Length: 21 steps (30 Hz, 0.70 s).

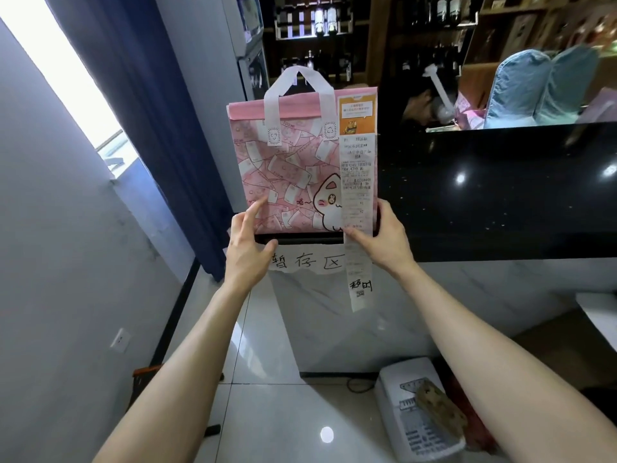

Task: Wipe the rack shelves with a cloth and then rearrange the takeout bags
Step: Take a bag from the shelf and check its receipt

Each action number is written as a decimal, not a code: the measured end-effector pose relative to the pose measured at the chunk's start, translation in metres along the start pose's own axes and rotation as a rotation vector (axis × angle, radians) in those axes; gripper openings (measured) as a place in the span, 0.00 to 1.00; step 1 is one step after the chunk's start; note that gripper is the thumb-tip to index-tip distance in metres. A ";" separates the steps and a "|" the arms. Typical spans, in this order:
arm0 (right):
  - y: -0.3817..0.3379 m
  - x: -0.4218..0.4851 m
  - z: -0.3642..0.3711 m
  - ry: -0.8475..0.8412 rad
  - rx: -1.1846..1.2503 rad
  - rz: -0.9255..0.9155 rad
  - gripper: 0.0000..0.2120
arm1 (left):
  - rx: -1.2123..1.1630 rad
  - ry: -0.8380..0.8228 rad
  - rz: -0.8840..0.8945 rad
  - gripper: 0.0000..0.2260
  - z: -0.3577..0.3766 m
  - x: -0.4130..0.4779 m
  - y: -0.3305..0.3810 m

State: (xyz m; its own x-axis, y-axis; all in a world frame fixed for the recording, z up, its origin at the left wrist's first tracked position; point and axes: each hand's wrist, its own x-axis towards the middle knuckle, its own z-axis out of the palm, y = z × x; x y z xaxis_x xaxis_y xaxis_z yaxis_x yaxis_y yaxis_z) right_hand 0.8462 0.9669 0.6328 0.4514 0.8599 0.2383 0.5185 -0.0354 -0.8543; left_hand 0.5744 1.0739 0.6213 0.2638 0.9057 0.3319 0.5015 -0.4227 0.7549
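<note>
A pink takeout bag with a cartoon cat print and white handles stands upright on the left end of the black counter. A long white receipt hangs down its right side past the counter edge. My left hand touches the bag's lower left corner with straight fingers. My right hand holds the lower right corner, its fingers curled round the bag's edge and its thumb on the receipt.
A handwritten paper label is stuck under the counter edge. A blue curtain hangs at left. Behind the counter are bottle shelves and blue-covered chairs. A white appliance with a brown sponge sits on the tiled floor.
</note>
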 end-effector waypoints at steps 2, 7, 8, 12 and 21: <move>-0.002 -0.006 -0.006 0.024 0.030 0.002 0.39 | -0.002 0.000 0.022 0.43 -0.004 -0.001 -0.003; -0.009 -0.040 -0.024 0.404 -0.021 -0.179 0.32 | 0.054 0.028 0.055 0.38 -0.017 -0.006 -0.012; -0.013 -0.048 -0.025 0.449 -0.014 -0.233 0.29 | 0.067 0.042 0.056 0.38 -0.020 -0.009 -0.014; -0.035 -0.066 -0.002 0.258 0.015 -0.389 0.20 | 0.126 0.091 0.009 0.35 -0.038 -0.035 -0.023; -0.052 -0.075 0.147 -0.820 -0.252 -0.550 0.25 | 0.212 -0.139 -0.590 0.20 -0.126 -0.191 -0.063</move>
State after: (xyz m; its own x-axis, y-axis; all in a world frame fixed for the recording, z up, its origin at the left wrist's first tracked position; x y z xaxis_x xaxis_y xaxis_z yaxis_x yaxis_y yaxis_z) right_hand 0.6786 0.9791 0.5915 -0.4828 0.8702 0.0978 0.6849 0.4449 -0.5771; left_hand 0.3887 0.9318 0.5813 -0.0093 0.9813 -0.1922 0.7433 0.1353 0.6551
